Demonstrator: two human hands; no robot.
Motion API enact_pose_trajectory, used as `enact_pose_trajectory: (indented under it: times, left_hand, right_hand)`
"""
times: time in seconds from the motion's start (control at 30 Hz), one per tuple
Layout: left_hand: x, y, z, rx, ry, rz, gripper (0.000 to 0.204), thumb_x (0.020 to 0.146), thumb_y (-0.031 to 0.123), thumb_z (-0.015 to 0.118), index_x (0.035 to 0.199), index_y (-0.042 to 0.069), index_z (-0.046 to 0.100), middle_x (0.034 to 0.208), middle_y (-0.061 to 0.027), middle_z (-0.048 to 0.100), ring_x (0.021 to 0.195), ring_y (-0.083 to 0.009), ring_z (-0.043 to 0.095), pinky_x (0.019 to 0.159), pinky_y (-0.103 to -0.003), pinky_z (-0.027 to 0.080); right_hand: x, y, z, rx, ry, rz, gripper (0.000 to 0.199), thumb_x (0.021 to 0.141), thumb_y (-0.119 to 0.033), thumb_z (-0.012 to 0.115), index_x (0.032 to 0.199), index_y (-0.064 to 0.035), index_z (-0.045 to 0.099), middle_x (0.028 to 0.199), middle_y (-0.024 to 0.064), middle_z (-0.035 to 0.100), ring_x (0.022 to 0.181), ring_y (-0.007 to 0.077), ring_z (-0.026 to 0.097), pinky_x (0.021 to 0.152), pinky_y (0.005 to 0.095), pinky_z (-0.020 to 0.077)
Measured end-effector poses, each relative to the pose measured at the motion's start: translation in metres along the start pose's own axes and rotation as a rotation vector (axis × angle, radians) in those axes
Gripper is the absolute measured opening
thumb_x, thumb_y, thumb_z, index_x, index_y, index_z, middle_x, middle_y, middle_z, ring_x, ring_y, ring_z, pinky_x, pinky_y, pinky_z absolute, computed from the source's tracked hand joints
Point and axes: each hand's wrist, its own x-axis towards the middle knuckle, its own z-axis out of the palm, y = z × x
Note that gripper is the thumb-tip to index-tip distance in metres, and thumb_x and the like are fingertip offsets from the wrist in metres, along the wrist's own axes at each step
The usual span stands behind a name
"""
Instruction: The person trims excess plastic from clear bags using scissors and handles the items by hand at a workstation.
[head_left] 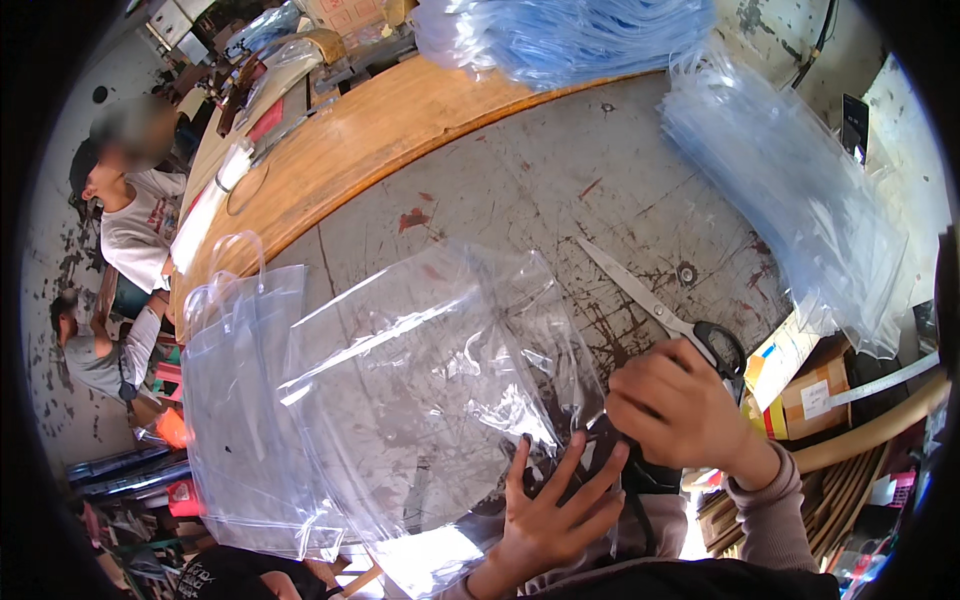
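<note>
Pressing flat with spread fingers, the left hand [548, 510] lies released on the lower right edge of a clear plastic bag [420, 390] near the bottom centre of the frame. The right hand [678, 405], just to the right and slightly above, is curled into a loose fist over the same edge of the bag, pinching something dark there; what exactly it grips is hidden by the fingers. The bag is spread on the grey, scratched bench [520, 190] and fills the middle of the frame, its film creased and glinting. To its left, a stack of clear bags with loop handles [240, 400] lies partly beneath it, the handles pointing toward the upper left. A pair of scissors [660, 305] with black handles rests on the bench just above the right hand, blades pointing to the upper left, handles close beside the knuckles. A pile of bluish plastic sleeves [800, 190] lies along the right of the frame and another pile [570, 35] at the top centre. A wooden board [370, 140] crosses the upper left. Two other people [125, 220] sit at the far left edge.
</note>
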Motion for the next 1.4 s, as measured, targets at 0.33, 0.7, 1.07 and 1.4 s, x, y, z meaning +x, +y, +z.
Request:
enact_pose_trajectory:
  times: [0.33, 0.7, 1.07, 1.4]
  left_hand:
    - [0.005, 0.000, -0.001, 0.057, 0.027, -0.050, 0.014, 0.068, 0.022, 0.066, 0.082, 0.024, 0.064, 0.122, -0.0010, 0.060, 0.120, -0.0289, 0.052, 0.101, -0.066, 0.020]
    - [0.002, 0.002, 0.000, -0.035, 0.110, -0.117, 0.021, 0.068, 0.011, 0.069, 0.084, 0.024, 0.068, 0.123, -0.0086, 0.058, 0.118, -0.0303, 0.054, 0.104, -0.067, 0.013]
    - [-0.022, 0.027, -0.062, -0.154, 0.017, -0.668, 0.036, 0.066, 0.008, 0.077, 0.100, 0.016, 0.070, 0.128, -0.0242, 0.049, 0.116, -0.0387, 0.051, 0.096, -0.051, 0.042]
    - [-0.020, 0.008, -0.169, 0.427, -0.176, -0.040, 0.030, 0.074, 0.014, 0.074, 0.103, 0.010, 0.066, 0.125, -0.0194, 0.052, 0.112, -0.0342, 0.053, 0.090, -0.046, 0.046]
  right_hand:
    - [0.032, 0.021, -0.027, 0.001, 0.171, 0.203, 0.026, 0.058, 0.004, 0.064, 0.080, -0.0022, 0.053, 0.083, 0.0092, 0.055, 0.077, 0.0288, 0.055, 0.070, 0.0344, 0.0443]
    - [-0.040, -0.026, -0.021, -0.227, -0.009, 0.837, 0.050, 0.074, -0.006, 0.067, 0.121, -0.0018, 0.050, 0.096, 0.0159, 0.050, 0.090, 0.0347, 0.052, 0.075, 0.0414, 0.0455]
    - [-0.089, -0.021, -0.046, 0.582, 0.024, 1.152, 0.069, 0.072, 0.008, 0.064, 0.136, -0.0081, 0.042, 0.094, 0.0114, 0.063, 0.089, 0.0146, 0.062, 0.082, 0.0266, 0.0478]
    - [-0.117, -0.022, -0.027, 1.040, 0.470, 1.096, 0.067, 0.062, -0.013, 0.083, 0.119, -0.0002, 0.050, 0.088, 0.0008, 0.050, 0.079, 0.0100, 0.047, 0.069, 0.0234, 0.0372]
